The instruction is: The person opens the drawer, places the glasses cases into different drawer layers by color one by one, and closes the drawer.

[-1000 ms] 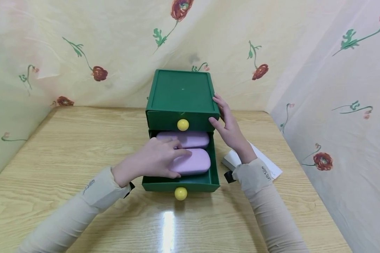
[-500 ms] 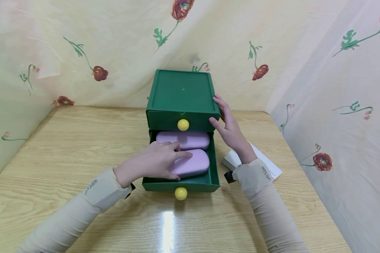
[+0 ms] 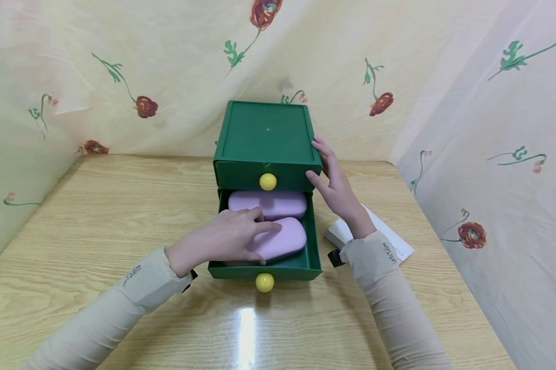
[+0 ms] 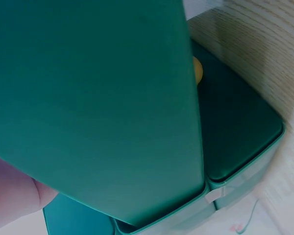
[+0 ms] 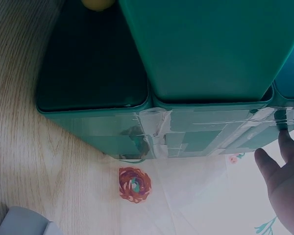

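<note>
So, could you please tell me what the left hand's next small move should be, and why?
I'd probably lift the front lilac case gently upward: the left hand grips it, it lies askew to the rear case, the lower drawer stands open, and the right hand rests against the green cabinet, which may help steady it.

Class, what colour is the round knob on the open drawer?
The round knob is yellow; it shows best in the head view.
</note>
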Motion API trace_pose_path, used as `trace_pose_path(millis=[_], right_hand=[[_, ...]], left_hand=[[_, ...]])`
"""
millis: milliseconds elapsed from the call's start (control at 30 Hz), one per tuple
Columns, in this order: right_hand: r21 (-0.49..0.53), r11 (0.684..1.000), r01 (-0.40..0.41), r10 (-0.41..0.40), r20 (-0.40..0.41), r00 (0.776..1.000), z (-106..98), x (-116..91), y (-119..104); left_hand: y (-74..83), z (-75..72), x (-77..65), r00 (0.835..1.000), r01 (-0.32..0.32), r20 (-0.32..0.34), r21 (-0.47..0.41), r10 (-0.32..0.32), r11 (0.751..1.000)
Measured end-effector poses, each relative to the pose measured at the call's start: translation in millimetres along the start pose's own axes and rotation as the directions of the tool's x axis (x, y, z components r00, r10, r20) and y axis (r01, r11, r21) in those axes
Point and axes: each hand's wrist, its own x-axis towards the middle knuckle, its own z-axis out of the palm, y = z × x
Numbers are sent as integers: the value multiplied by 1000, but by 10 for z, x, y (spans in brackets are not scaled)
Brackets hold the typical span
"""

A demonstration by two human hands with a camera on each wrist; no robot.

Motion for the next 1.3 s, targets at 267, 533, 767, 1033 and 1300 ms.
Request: trace_pose_path(millis=[267, 533, 767, 1033, 1300], right_hand=[[0, 1000, 2, -2, 1, 1000, 1, -2, 0], [3, 1000, -3, 3, 1, 1000, 1, -12, -28], [4, 1000, 4, -4, 0, 1000, -1, -11, -20], [-1, 1000, 8, -8, -1, 1000, -2, -9, -37], [4, 1000, 16, -16, 0, 1000, 1, -12, -16]], left_hand=[[5, 4, -52, 999, -12, -38, 2, 13, 1000], [33, -90, -163, 990, 7, -140, -41, -13, 999], [88, -143, -313, 945, -85, -319, -55, 63, 995], [190, -145, -419, 899, -173, -427, -140, 98, 975], [273, -56, -494, 879, -232, -465, -227, 104, 946]])
